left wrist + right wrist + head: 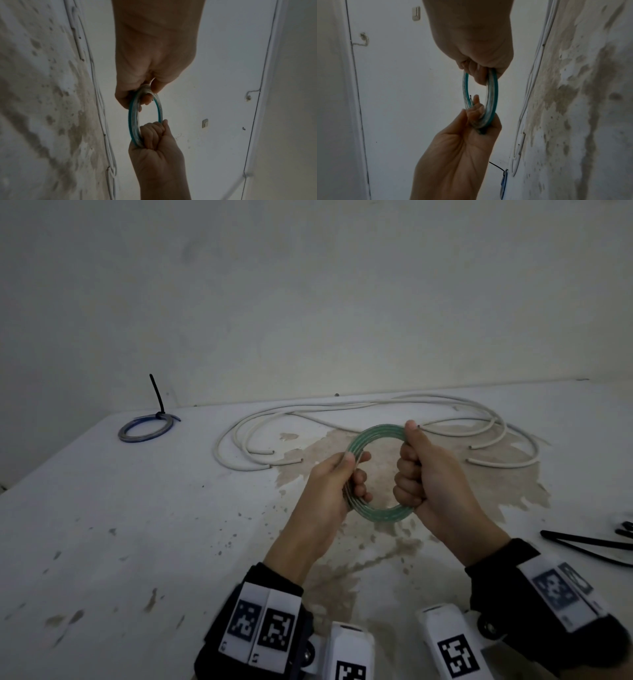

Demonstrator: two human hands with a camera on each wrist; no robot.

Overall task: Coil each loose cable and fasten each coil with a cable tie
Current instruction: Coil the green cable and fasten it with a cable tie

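The big white table [102,525] has brown stains in the middle. Long white cables [359,412] lie loose at its far side, at 12 o'clock. A blue cable ring [145,429] with a black tie sticking up sits at 10 o'clock. Black cable ties [589,542] lie at 3 o'clock. Above the stains, two hands hold up a see-through cable with green stripes [376,433], wound into a round ring. The left hand [329,491] has a curled grip on its left side. The right hand [431,481] is a tight fist around its right side.
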